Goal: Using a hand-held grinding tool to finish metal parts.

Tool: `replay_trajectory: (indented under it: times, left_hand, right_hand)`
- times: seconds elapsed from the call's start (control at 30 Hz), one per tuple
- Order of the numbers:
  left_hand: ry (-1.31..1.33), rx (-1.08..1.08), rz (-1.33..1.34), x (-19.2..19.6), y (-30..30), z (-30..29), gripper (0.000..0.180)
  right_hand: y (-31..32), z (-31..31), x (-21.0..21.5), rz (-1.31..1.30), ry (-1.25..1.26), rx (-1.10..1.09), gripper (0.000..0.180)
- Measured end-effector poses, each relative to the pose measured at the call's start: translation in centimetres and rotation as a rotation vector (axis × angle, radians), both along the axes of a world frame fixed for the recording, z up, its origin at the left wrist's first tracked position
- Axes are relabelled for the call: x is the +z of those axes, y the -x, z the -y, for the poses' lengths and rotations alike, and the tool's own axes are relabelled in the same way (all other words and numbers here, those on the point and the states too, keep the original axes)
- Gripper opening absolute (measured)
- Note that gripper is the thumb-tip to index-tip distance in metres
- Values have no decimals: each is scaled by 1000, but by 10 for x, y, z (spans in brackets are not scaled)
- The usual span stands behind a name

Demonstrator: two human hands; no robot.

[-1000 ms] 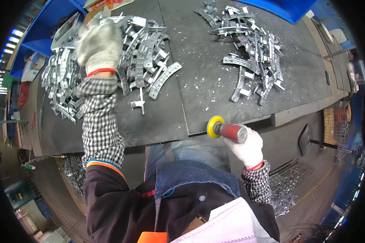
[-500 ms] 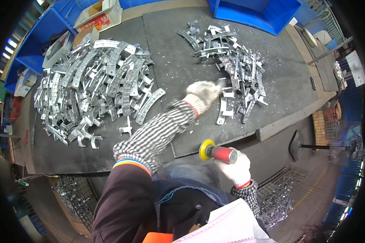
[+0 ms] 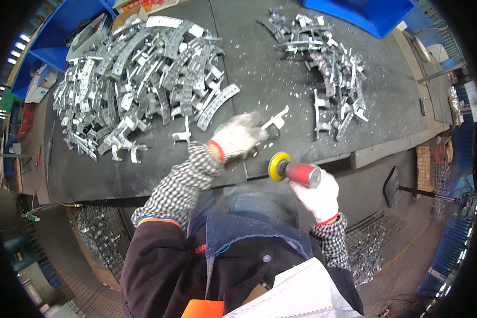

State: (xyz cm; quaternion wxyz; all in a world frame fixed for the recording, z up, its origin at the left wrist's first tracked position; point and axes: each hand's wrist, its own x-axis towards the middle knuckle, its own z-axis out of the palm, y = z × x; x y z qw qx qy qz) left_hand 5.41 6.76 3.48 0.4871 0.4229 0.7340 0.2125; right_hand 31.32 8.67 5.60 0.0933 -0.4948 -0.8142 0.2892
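Observation:
My left hand (image 3: 237, 135), in a white knit glove, is over the dark mat near its front edge. Its blurred fingers are closed on one end of a small silvery metal bracket (image 3: 276, 121), which sticks out to the right. Lower and further right, my right hand (image 3: 320, 196), also gloved in white, grips a red handheld disc sander (image 3: 302, 174). The sander's yellow round pad (image 3: 277, 166) faces left, just off the mat's front edge and below the bracket. A big heap of curved metal brackets (image 3: 127, 79) lies to the left, and a smaller pile (image 3: 331, 69) lies to the right.
Blue bins (image 3: 363, 13) stand along the back, with another blue bin (image 3: 55, 32) at the far left. A loose bracket (image 3: 184, 132) lies beside the big heap. Below the table are wire baskets of metal parts (image 3: 368, 244). Debris flecks the mat (image 3: 244, 47).
My left hand has drawn back from the right pile toward me and to the left, bringing a bracket with it. My right hand still holds the sander. The whole view has shifted slightly.

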Motion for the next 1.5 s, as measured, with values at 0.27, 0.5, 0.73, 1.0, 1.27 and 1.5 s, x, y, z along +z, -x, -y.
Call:
replay_trajectory:
  times: [0.27,0.5,0.73,1.0,1.27,1.5]
  left_hand:
    - [159,78,332,-35,18,45,26]
    - [148,41,329,-45,25,50,25]
    - [114,71,396,-47,22,46,27]
    - [96,95,480,-43,23,49,32]
    - [-72,130,430,-71,5,48,36]
    - [89,133,421,-56,3,41,30]
  right_hand:
    - [34,-12,-21,188,-76,92,41]
    - [24,4,-34,159,-182,178,43]
    - [33,-6,-35,108,-273,202,44]
    - [3,10,-34,116,-284,250,40]
    - [41,6,-6,86,-211,407,33]
    - [26,8,-14,122,-146,412,31]
